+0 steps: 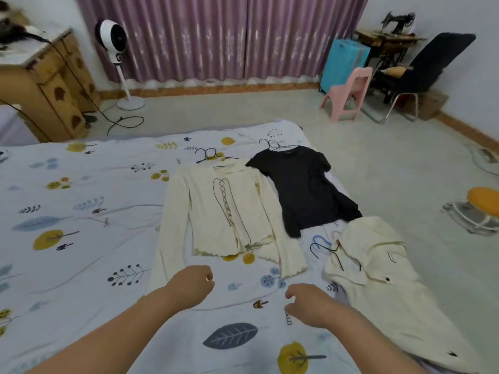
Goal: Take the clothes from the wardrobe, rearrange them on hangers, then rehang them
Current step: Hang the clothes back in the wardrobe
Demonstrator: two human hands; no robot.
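Both hands hover low over a bed covered with a white sheet printed with leaves and trees point(81, 211). The left hand point(193, 283) has its fingers curled loosely inward and holds nothing that can be seen. The right hand point(310, 303) is also loosely curled with the fingertips pointing down toward the sheet; whether they touch the fabric cannot be told.

Three garments lie on the bed beyond the hands. A cream long-sleeved knitted top with dark lacing down the front point(229, 211) is spread flat, and a thin dark wire hanger point(213, 155) lies at its neckline, partly tucked inside. Beside it to the right, a black short-sleeved T-shirt point(302, 187) lies with another dark wire hanger point(272, 144) at its collar, mostly hidden under the cloth. Nearest on the right, a cream jacket with dark buttons point(383, 279) is crumpled at the bed's edge, its lower part cut off by the frame. A blue hanger point(320, 240) and a dark hanger point(328, 251) poke out at its collar; how many hangers lie there is hard to make out.
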